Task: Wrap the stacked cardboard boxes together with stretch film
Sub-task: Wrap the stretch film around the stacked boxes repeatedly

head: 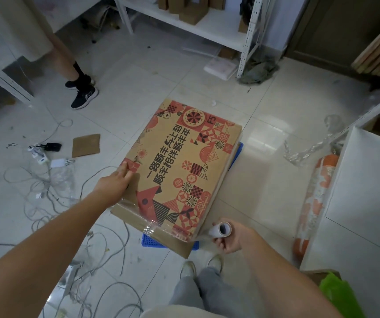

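Nearest in, the right hand (232, 237) is curled round a small roll of stretch film (220, 230), held just off the near right corner of the stacked cardboard boxes (180, 166). Clear film runs from the roll across the stack's near edge, already shining over the near end. The left hand (113, 183) lies flat, fingers straight, pressing on the left edge of the top box, gripping nothing. The stack sits on a blue crate (159, 243) that peeks out under the near and right edges. To the left, loose white cables (53, 203) crowd the tiled floor (260, 171) right up to the stack; to the right there is bare tile, then an orange-patterned roll (315, 198) leaning against a white cabinet (365, 203). Farther left lies a cardboard scrap (85, 145). Beyond the stack's far edge is open tile up to the white shelving (209, 26), and another person's shoes (83, 92) stand far left.
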`<state>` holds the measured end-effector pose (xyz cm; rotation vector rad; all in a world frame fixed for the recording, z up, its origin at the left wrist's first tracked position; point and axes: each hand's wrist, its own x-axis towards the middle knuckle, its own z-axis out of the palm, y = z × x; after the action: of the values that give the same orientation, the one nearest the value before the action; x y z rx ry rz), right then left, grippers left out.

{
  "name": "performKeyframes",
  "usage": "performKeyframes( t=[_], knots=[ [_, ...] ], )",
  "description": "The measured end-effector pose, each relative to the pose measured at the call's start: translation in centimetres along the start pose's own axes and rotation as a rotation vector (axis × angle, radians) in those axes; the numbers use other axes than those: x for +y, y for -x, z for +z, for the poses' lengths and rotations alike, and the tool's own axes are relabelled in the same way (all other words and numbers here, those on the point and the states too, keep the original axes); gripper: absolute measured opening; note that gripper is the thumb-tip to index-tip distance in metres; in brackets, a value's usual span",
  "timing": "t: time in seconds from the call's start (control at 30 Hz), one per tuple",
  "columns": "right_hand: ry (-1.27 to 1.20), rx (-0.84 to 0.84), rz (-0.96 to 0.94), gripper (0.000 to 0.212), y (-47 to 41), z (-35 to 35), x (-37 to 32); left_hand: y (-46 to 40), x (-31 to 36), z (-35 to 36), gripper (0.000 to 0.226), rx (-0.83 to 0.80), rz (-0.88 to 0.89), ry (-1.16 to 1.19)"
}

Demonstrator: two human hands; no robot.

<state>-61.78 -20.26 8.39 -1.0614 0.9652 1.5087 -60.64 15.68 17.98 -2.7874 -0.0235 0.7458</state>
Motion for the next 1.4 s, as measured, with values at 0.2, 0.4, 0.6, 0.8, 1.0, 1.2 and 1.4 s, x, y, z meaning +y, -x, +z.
performKeyframes(
  t=[0.2, 0.4, 0.6, 0.8, 1.0, 1.2, 1.4],
  knots=[
    [-0.260, 0.059, -0.039, 0.031, -0.1, -0.4, -0.1, 0.4, -0.1, -0.4, 0.053, 0.008, 0.032, 0.011],
    [-0.359, 0.035, -0.031, 0.046, -0.7, -1.1, -0.6, 0.3, -0.3, -0.8, 0.063, -0.015, -0.003, 0.141],
    [-0.284, 0.038, 0.044, 0.035, -0.8, -1.3, -1.8, 0.1, 0.7, -0.9, 0.064, -0.031, -0.086, 0.243],
    [-0.173, -0.039, 0.133, 0.026, -2.6, -2.9, -3.3, 0.2, 2.6, -0.3, 0.061, -0.074, -0.202, 0.226],
    [-0.038, -0.003, 0.106, 0.008, -0.8, -2.3, -4.4, 0.2, 4.0, -0.4, 0.064, -0.092, -0.265, 0.118],
    [0.084, 0.051, 0.131, 0.012, -0.3, -2.1, -6.2, -0.2, 4.3, 0.7, 0.067, -0.108, -0.308, 0.055],
    [-0.032, 0.044, 0.238, 0.013, -0.3, -1.6, -7.8, -0.6, 4.5, 0.9, 0.062, -0.116, -0.323, 0.013]
  ],
)
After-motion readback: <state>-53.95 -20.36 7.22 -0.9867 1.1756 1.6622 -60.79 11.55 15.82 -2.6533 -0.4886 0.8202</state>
